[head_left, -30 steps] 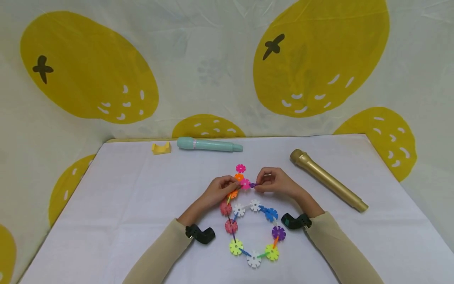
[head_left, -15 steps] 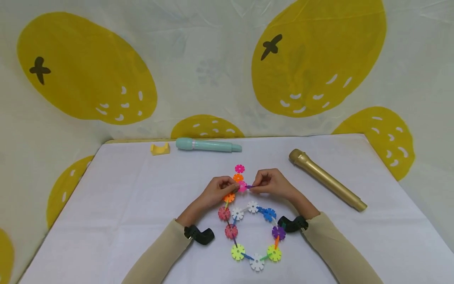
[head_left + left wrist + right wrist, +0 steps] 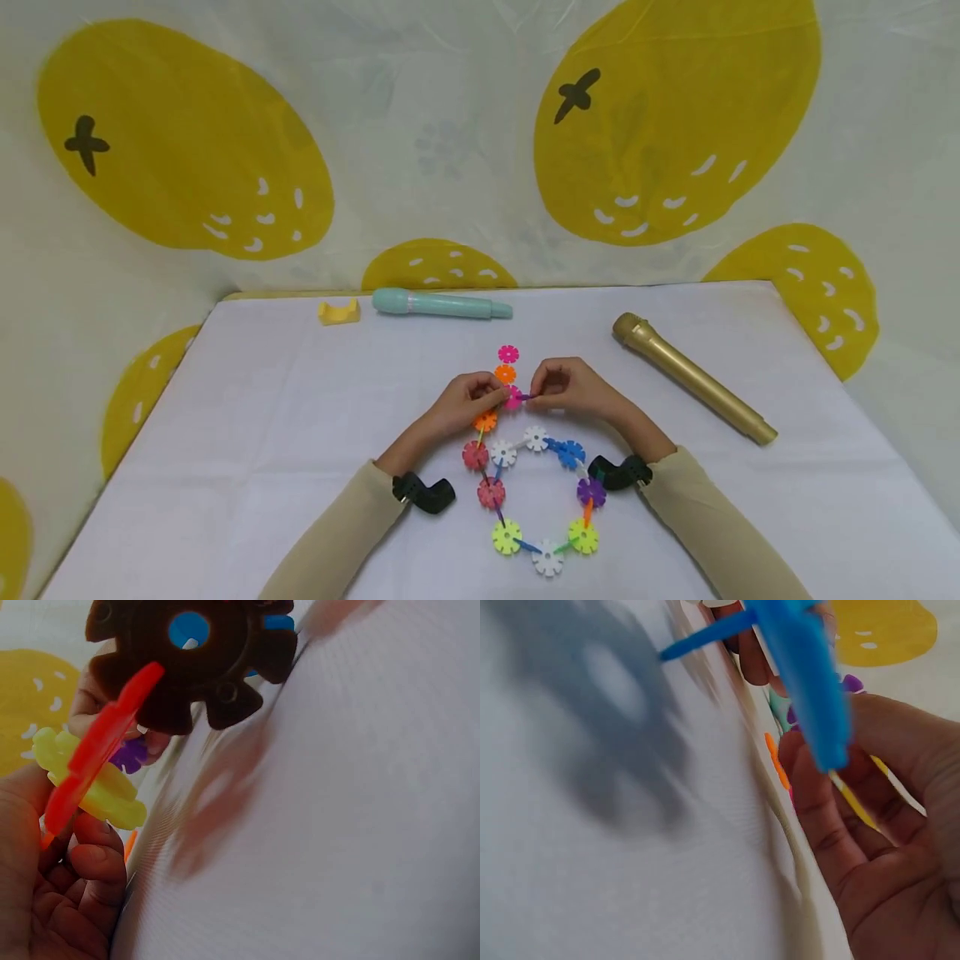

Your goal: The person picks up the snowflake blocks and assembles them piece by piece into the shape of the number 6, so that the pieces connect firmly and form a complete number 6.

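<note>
In the head view my left hand (image 3: pixel 467 402) pinches a pink snowflake disc (image 3: pixel 513 398) at the far end of a chain of slotted plastic discs. Thumb and fingers of my right hand (image 3: pixel 576 387) grip a purple snowflake disc (image 3: pixel 523 397), seen edge-on, which meets the pink disc's right side; how deep their slots fit I cannot tell. From the left hand the chain runs through an orange disc (image 3: pixel 485 421) and a coral disc (image 3: pixel 476 455) into a ring of white, blue, purple and yellow discs. Chain discs loom close in both wrist views, partly covering the fingers.
Beyond the left hand lie a loose orange disc (image 3: pixel 506 374) and a loose pink disc (image 3: pixel 508 354). Farther back are a teal toy microphone (image 3: pixel 442 304) and a yellow holder (image 3: pixel 339 312). A gold microphone (image 3: pixel 693 377) lies at right on the white tablecloth (image 3: pixel 247 467).
My right hand has shifted slightly left with the purple disc, closer to the left hand. The near part of the chain has slid a little toward me.
</note>
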